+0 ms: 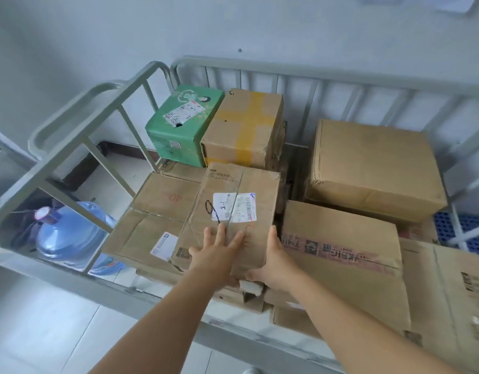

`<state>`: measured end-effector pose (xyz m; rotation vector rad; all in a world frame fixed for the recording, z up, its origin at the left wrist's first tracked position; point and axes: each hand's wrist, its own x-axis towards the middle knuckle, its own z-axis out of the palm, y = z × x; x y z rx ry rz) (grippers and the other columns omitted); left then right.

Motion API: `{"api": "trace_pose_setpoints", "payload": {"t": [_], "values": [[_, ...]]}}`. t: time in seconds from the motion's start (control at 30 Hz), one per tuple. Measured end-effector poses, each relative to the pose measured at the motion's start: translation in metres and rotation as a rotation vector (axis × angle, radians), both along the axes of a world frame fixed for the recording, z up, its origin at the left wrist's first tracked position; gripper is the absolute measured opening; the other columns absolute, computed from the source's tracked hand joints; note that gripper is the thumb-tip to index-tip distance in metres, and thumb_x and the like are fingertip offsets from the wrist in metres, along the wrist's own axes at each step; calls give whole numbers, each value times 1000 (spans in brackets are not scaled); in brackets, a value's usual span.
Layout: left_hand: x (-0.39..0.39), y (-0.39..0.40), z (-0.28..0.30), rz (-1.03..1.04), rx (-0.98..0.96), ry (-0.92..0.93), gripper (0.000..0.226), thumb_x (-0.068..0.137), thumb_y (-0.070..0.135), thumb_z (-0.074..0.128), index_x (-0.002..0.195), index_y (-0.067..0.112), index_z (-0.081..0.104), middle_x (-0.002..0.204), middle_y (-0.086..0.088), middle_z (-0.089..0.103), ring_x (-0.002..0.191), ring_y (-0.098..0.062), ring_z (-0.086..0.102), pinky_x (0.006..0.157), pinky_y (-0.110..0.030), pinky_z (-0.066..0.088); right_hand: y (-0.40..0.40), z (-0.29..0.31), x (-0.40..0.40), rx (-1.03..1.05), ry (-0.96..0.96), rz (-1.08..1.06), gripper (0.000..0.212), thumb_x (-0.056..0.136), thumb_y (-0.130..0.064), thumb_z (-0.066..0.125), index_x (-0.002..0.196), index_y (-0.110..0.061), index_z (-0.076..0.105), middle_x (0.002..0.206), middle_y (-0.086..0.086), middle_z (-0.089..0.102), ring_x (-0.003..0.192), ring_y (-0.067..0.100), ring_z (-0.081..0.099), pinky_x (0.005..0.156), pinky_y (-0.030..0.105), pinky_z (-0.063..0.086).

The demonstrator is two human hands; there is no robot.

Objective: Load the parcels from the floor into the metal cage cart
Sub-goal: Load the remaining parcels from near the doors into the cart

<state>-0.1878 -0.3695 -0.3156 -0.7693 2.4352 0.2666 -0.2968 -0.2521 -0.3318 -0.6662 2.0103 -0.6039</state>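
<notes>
Cage cart already holds approx. eight parcels. Labelled parcel sits on top of others, near front; left hand flat on it, right hand clasps its corner. Floor parcels not visible, so remainder unknown.

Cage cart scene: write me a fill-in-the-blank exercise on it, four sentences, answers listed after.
1. Both hands rest on the cardboard box bearing a white ____.
2. The left hand lies flat on that box's ____ face.
3. In the metal cage cart, the far left corner holds a ____ box.
4. Outside the cart's left rail stands a blue water ____.

Answers: label; top; green; jug
</notes>
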Motion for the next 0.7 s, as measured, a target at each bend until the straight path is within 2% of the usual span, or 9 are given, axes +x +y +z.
{"api": "trace_pose_setpoints", "payload": {"t": [0.2,0.47,0.57,0.7], "values": [[-5,-5,-4,-6,-13,-23,116,77,48,74,149,42,-16,158,-3,-24,145,-38,-15,105,-61,31,-8,7,1,66,-9,-17,133,77,-28,81,147,-25,-32,164,-7,-8,146,21,22,114,36,31],[0,-3,-7,-1,-39,41,119,70,56,75,148,46,-14,157,-4,-19,145,-32,-11,102,-58,38,-9,14,10,99,15,-50,132,77,-30,81,149,-25,-29,164,-7,-5,146,25,23,115,43,31],[3,-2,-2,0,-27,51,119,68,58,75,148,45,-12,158,-3,-18,145,-32,-12,104,-58,35,-7,16,14,100,13,-53,128,79,-33,79,150,-24,-28,164,-9,-8,146,25,24,115,43,31],[10,1,8,21,16,99,114,69,62,72,151,36,-3,160,0,-11,148,-29,-8,110,-59,25,-4,21,21,81,39,-59,117,84,-32,74,154,-21,-20,164,-7,-5,146,24,23,116,41,29]]}}
